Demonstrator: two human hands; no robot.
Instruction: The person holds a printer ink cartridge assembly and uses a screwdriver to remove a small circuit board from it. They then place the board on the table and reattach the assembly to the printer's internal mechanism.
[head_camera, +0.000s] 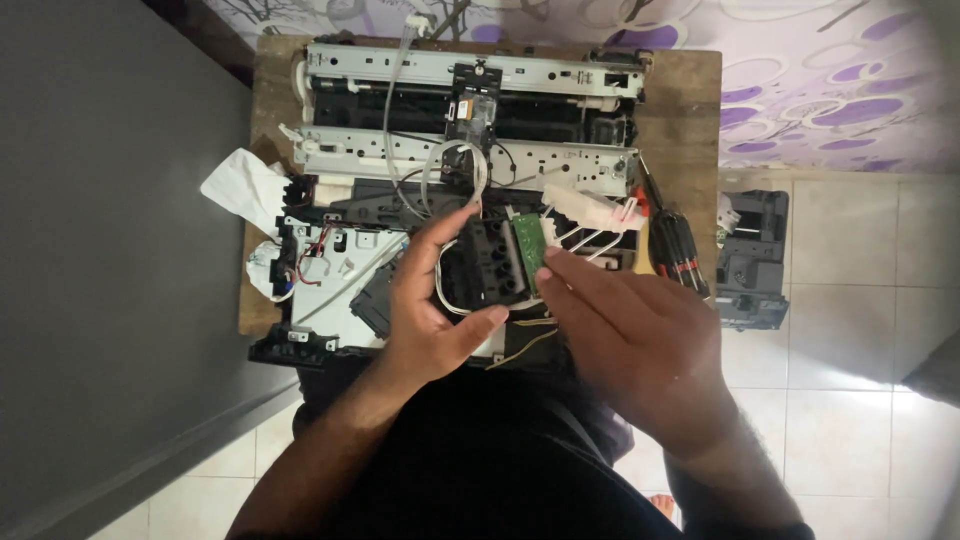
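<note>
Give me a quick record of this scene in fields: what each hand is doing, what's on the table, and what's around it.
left hand: grips black printer carriage block, thumb below, fingers above
right hand: fingertips touch green circuit board on the block's side
tubes: white tubes run from the block to a white connector
table: wooden, holds opened printer chassis
tools: red-and-black screwdrivers at the table's right edge
floor: black printer part on tiles
left edge: crumpled white tissue
</note>
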